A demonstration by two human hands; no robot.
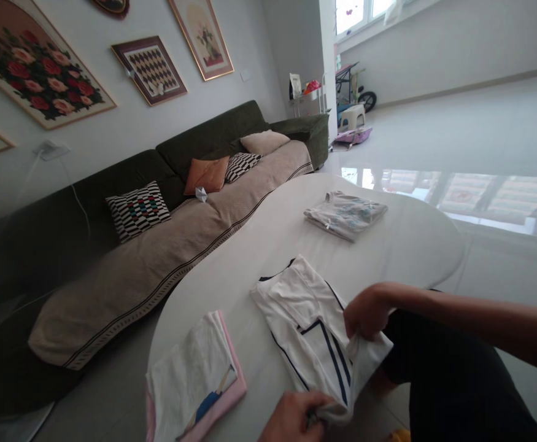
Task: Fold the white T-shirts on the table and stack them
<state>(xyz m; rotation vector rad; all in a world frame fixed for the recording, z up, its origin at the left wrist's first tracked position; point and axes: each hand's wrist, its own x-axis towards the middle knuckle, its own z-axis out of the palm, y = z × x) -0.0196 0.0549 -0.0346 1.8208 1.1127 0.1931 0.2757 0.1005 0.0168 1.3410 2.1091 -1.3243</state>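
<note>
A white shirt with dark blue stripes [302,322] lies partly folded on the white oval table [259,245]. My right hand [367,313] pinches its near right edge. My left hand [293,417] grips its bottom edge at the table's near rim. A folded white and pink garment [194,380] lies to the left of my left hand. Another folded pale garment with a teal print [345,213] rests at the table's far side.
A long dark sofa [167,202] with a beige cover and several cushions runs along the wall left of the table. Framed pictures hang above it. Glossy floor stretches to the right, with a stool and a cart at the far end.
</note>
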